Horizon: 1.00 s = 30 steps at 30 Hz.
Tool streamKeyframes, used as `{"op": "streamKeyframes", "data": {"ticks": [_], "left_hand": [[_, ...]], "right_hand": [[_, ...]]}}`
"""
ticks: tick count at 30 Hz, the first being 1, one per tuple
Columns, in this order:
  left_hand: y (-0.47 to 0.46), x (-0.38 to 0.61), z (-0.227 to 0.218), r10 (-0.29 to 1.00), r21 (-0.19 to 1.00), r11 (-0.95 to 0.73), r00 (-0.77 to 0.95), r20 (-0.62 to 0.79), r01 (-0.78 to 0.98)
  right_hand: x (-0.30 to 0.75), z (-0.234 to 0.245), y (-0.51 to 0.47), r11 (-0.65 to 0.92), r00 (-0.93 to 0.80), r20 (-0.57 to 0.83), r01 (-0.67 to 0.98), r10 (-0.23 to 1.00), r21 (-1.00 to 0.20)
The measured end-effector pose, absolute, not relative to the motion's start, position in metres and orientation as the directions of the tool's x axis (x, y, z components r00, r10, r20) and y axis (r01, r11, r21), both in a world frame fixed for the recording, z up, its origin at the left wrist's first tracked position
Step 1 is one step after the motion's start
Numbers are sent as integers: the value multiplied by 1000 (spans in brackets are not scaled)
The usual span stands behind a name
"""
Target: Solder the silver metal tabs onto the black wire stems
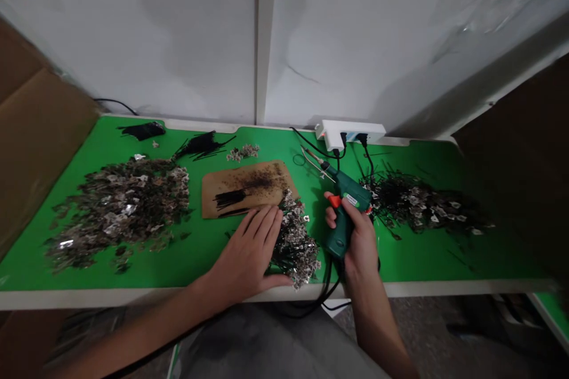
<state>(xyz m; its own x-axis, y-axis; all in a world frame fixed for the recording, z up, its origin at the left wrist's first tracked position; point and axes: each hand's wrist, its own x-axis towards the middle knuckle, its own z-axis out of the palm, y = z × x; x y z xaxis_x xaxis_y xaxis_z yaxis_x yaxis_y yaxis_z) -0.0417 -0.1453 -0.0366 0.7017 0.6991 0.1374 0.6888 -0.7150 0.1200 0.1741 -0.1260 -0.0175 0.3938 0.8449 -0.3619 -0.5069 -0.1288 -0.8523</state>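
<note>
My right hand (358, 234) is wrapped round the handle of a green soldering gun (344, 213) with an orange trigger. Its thin metal tip points up and to the left, clear of the table. My left hand (253, 243) lies with its fingers stretched out against a heap of black wires with small metal terminals (296, 243) at the table's front edge. Just beyond that hand is a brown board (249, 170) with dark scorch specks, and a few short black wires (229, 198) rest on it.
On the left spreads a big pile of small metal pieces (128, 201). Black wire bundles (202, 144) lie behind it. A white power strip (351, 130) with plugs stands at the back. More wires with metal ends (422, 204) lie right. Cardboard (40, 124) flanks the green table (213, 275).
</note>
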Motion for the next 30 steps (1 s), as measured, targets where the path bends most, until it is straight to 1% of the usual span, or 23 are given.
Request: {"op": "streamKeyframes", "data": {"ticks": [6, 9, 15, 25, 27, 30], "left_hand": [[-144, -33, -36, 712, 170, -700, 695, 99, 694], [-145, -30, -40, 723, 190, -690, 679, 125, 699], [-148, -26, -44, 723, 185, -691, 673, 156, 699], [-143, -21, -39, 771, 259, -635, 621, 145, 728], [-144, -23, -38, 771, 255, -635, 620, 147, 729], [-145, -26, -38, 759, 215, -650, 639, 126, 729]], "right_hand": [[176, -18, -126, -128, 391, -362, -511, 846, -850], [176, -19, -127, -118, 397, -358, -514, 845, -850], [176, -19, -127, -106, 403, -362, -533, 841, -840], [175, -20, -127, -89, 422, -348, -523, 837, -848], [175, -20, -126, -75, 434, -336, -517, 836, -853], [175, -20, -126, -73, 428, -327, -512, 843, -856]]}}
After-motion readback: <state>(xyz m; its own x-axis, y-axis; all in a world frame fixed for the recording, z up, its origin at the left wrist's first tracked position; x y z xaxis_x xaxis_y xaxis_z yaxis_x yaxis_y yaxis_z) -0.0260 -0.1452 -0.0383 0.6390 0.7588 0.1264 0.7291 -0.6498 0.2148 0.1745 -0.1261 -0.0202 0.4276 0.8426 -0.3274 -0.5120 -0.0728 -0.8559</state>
